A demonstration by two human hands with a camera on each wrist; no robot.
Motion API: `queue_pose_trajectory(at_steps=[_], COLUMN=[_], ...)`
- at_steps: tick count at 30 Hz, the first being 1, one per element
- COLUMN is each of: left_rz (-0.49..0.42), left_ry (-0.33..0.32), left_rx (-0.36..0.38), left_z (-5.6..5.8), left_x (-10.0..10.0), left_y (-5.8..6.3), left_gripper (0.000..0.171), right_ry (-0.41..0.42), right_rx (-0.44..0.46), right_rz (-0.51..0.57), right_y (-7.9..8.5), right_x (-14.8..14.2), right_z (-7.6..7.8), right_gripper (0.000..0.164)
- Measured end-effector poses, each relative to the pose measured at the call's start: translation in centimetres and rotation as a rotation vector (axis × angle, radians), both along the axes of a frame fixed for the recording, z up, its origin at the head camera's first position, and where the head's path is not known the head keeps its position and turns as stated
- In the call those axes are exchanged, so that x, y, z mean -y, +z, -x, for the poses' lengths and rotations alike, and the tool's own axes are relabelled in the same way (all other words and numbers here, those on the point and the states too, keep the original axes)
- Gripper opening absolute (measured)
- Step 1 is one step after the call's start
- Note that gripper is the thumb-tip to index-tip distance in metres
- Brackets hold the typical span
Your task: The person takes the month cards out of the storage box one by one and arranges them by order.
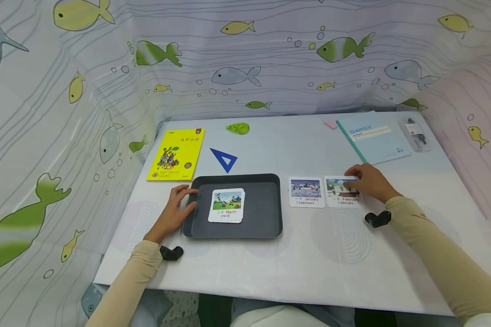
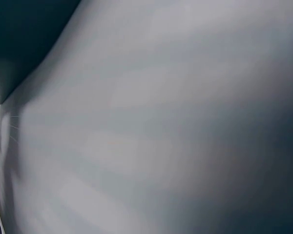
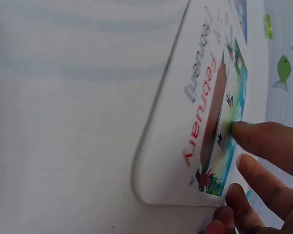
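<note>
In the head view my left hand (image 1: 172, 215) rests at the left rim of a dark grey tray (image 1: 263, 206), fingers reaching over the edge. A small stack of picture cards lies in the tray, with the March card (image 1: 226, 205) on top. My right hand (image 1: 370, 182) is over the February card (image 1: 343, 200), which lies on the table right of the January card (image 1: 306, 192). The right wrist view shows the thumb (image 3: 263, 139) pressing on the February card's picture, while the other fingers stay beside its edge. Only a sliver of the left hand enters the left wrist view.
Behind the tray are a yellow book (image 1: 177, 154), a blue set square (image 1: 224, 160) and a green object (image 1: 238, 128). At the back right lie a light blue Gambit notebook (image 1: 374, 141), a pink eraser-like piece (image 1: 330, 124) and a clear pack (image 1: 415, 135). Fish-patterned cloth (image 1: 278, 59) hangs around the table.
</note>
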State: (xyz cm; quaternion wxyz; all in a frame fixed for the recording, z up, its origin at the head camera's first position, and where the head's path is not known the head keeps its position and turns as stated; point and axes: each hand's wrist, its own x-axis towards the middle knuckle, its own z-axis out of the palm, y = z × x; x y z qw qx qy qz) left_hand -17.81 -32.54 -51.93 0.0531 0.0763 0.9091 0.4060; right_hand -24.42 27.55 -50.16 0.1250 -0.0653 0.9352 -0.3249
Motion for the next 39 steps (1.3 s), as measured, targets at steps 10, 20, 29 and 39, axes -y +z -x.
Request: queue_pose_trajectory(at_steps=[10,20,29,39], left_rz=[0.002,0.008,0.021,0.01], left_ry=[0.008,0.017,0.02,0.018], left_rx=[0.014,0.007,0.017,0.01], left_z=[-0.1,-0.1,-0.1,0.0], left_x=[0.0,0.1,0.1,0.1], left_y=[0.1,0.5,0.4,0.0], left_gripper=[0.04,0.04,0.04,0.04], right_ry=[0.077,0.588,0.683,0.656], right_rx=[-0.174,-0.168,-0.139,-0.232], right_rz=[0.085,0.007,-0.234,-0.368], right_y=[3.8,7.9,5.9,4.2], right_x=[6.2,24.8,30.7,31.2], right_z=[0.3,-0.5,-2.7,-3.1], right_gripper=[0.025,0.024,0.069,0.07])
